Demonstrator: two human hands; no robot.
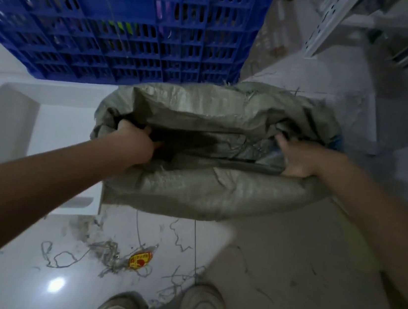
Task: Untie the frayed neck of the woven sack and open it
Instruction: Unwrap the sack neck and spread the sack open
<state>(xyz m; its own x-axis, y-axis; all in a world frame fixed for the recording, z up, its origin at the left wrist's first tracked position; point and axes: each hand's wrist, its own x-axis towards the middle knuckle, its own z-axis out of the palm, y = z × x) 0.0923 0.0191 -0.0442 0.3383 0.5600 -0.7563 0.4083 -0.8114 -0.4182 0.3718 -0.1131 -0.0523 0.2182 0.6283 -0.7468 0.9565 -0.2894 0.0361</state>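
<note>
Neck's untied and the sack (193, 186) gapes between your hands. Your left hand (137, 143) grips the rim, fingers curled inside; your right hand (298, 159) clamps the opposite edge. What's left: spread it wider. Loose strands (107, 250) litter the floor below.

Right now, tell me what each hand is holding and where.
Both grip the woven sack at its opened mouth: left hand on the left rim, right hand on the right rim.
</note>
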